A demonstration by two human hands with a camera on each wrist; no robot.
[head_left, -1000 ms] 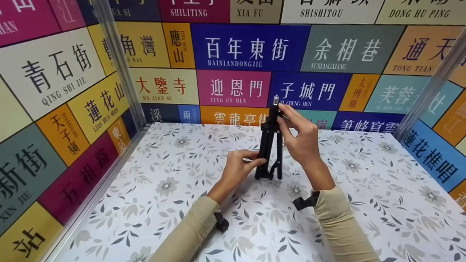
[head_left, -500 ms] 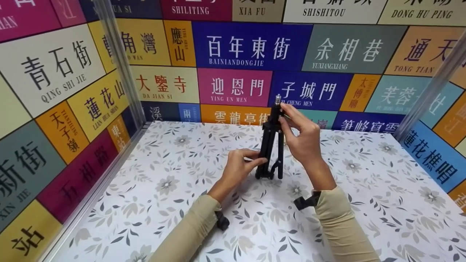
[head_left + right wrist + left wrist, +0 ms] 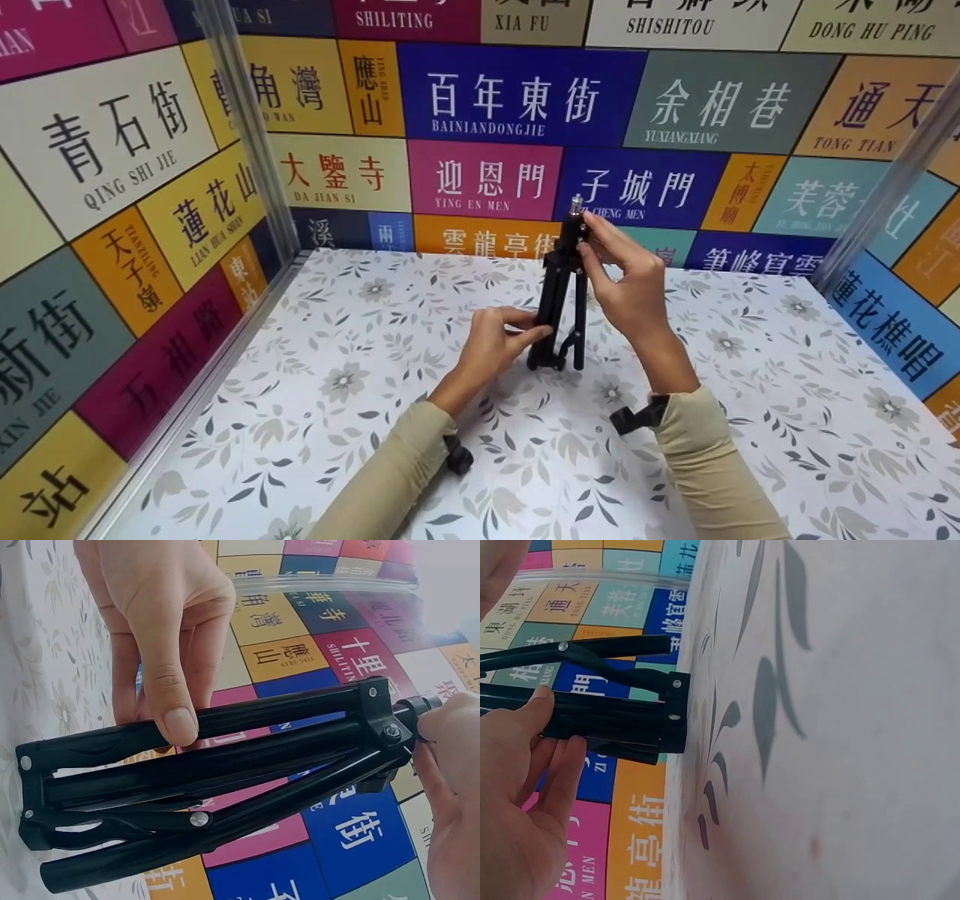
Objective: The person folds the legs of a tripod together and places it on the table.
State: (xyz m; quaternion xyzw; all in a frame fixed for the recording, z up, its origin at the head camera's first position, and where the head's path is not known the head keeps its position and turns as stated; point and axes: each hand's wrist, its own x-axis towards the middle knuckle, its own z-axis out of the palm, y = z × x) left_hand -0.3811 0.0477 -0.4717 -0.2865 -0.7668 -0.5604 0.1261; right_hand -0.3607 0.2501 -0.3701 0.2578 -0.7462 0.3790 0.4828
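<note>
A small black tripod (image 3: pixel 553 292) stands nearly upright at the table's middle, its silver screw tip (image 3: pixel 577 205) on top. One leg is spread slightly from the others on the right side. My left hand (image 3: pixel 491 345) pinches a lower leg between thumb and fingers; in the right wrist view its thumb (image 3: pixel 178 716) lies on that leg. With thumb and fingers, my right hand (image 3: pixel 630 281) grips the tripod's neck just below the screw tip. In the left wrist view the tripod's lower bracket (image 3: pixel 676 712) shows close to the tabletop.
A white tabletop with a grey leaf and flower print (image 3: pixel 345 382) lies under the tripod. Colourful sign-covered walls (image 3: pixel 517 90) rise at the back and both sides. Clear corner strips (image 3: pixel 251 127) join the walls. A black wrist mount (image 3: pixel 637 416) sits on the right cuff.
The tripod's top and my right hand have shifted slightly to the right. My left hand keeps its pinch on the leg, almost unmoved.
</note>
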